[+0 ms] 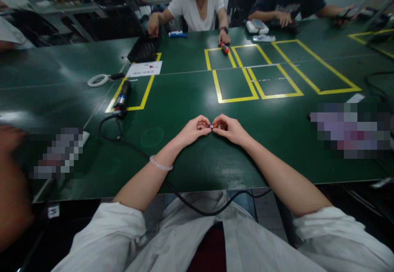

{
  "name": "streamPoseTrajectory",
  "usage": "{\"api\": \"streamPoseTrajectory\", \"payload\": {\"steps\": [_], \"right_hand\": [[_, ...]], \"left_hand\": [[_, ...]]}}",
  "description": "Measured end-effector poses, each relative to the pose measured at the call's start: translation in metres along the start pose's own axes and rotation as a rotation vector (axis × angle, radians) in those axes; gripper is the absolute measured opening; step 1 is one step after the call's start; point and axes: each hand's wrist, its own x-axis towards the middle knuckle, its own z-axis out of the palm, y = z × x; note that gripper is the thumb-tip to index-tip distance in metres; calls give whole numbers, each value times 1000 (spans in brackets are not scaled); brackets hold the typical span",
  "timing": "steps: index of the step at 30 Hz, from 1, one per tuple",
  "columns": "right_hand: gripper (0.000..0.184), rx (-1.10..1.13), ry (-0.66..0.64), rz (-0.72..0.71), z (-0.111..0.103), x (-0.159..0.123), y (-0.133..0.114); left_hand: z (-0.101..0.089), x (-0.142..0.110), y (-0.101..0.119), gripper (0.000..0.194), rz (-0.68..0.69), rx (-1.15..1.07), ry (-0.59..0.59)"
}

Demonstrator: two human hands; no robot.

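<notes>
My left hand and my right hand meet fingertip to fingertip over the green table. Both pinch one small part, metallic at its left end and red-orange at its right, too small to name. The fingers of both hands are curled closed around it. A pale bangle sits on my left wrist.
A black cable runs from a cylindrical black-and-blue tool at the left past my left arm. Yellow tape rectangles mark the table beyond my hands. A person in white across the table holds a small red item.
</notes>
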Motion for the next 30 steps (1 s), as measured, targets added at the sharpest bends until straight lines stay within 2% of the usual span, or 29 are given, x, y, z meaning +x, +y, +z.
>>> {"api": "streamPoseTrajectory", "payload": {"steps": [23,30], "right_hand": [[15,-62,-15,-13,-1,0,2],[15,-16,0,20,-1,0,0]], "left_hand": [[-2,0,1,31,-38,-4,-15],[-4,-1,4,36,-71,19,-22]]}}
